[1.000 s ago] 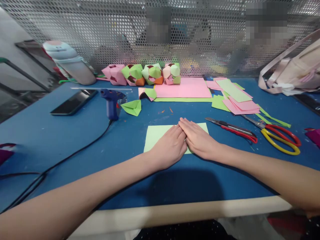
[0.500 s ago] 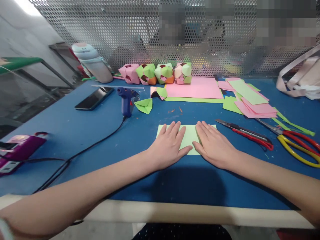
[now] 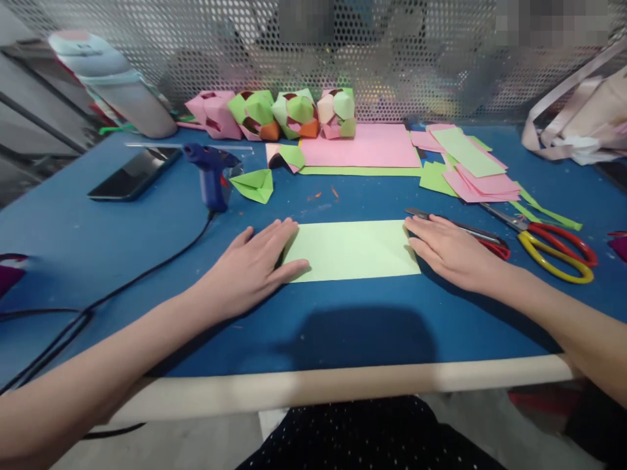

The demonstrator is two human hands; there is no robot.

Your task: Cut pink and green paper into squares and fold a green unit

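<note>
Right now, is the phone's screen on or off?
Off, it appears: the phone shows a black, glossy face with nothing lit on it.

Right hand (image 3: 448, 251) partly hides utility knife (image 3: 482, 238). Bag (image 3: 600, 117) cut off at right edge. Faces beyond mesh panel (image 3: 382, 72) pixelated. Bottle's (image 3: 115, 81) printed marking too small to tell.

So the outfit's pretty simple: black fabric (image 3: 367, 437) over the lap, sprinkled with tiny white dots, kinda loose looking. Can't tell if it's a skirt or pants tbh. Forearms (image 3: 151, 339) are bare and slim, and the left hand (image 3: 252, 264) and right hand (image 3: 450, 251) are bare too.
</note>
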